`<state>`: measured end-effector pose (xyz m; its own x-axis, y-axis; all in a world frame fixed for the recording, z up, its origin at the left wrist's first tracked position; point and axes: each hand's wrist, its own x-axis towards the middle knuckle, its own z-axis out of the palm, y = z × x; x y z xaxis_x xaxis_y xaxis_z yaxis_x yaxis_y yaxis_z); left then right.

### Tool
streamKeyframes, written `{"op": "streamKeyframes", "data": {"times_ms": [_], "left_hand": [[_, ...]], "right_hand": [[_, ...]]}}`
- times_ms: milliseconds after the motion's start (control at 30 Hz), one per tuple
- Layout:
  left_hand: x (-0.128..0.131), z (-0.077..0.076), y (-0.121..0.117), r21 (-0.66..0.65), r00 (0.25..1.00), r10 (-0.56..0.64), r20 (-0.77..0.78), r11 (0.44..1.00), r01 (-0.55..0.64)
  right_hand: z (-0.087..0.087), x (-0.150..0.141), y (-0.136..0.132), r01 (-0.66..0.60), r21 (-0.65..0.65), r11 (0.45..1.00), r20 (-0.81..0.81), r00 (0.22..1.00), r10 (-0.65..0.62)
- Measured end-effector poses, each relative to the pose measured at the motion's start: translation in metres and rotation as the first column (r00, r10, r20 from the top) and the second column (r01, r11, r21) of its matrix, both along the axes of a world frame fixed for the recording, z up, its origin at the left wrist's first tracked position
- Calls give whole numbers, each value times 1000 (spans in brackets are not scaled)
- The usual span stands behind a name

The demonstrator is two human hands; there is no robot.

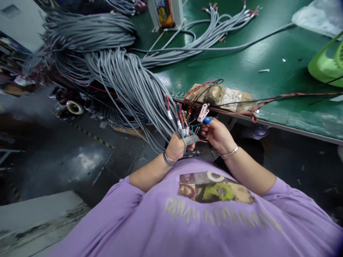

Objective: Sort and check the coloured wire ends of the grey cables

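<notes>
My left hand (pixel 175 147) is closed round a grey cable (pixel 190 139), whose stripped end fans out into thin coloured wires (pixel 197 130). To the right, my right hand (pixel 218 135) has its fingertips pinched together at these thin wires; a green one seems to run into them, though the fingers partly hide it. A blue cover (pixel 207 120) sits on one fingertip. Just above that fingertip is a pink clothes peg (pixel 203 112), near the bench edge. More stripped cable ends (pixel 180 123) with white sleeves and red, orange and dark wires stand beside my left hand.
A large bundle of grey cables (pixel 128 76) drapes over the bench's left edge. On the green bench (pixel 241 76) lie a taped block (pixel 227 97), more grey cables (pixel 187 51) and a green basket (pixel 325 64). Coils (pixel 75 107) rest below at left.
</notes>
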<state>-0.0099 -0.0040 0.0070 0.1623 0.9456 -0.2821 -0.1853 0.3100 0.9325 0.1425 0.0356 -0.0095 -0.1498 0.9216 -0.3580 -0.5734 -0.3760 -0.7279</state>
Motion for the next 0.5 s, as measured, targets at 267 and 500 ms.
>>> {"op": "streamKeyframes", "data": {"times_ms": [267, 500], "left_hand": [[9, 15, 5, -15, 994, 61, 91, 998, -60], [16, 13, 13, 33, 993, 65, 94, 997, -69]], "right_hand": [[11, 8, 13, -168, 168, 971, 56, 985, 161], [2, -7, 19, 32, 271, 962, 121, 990, -67]]}}
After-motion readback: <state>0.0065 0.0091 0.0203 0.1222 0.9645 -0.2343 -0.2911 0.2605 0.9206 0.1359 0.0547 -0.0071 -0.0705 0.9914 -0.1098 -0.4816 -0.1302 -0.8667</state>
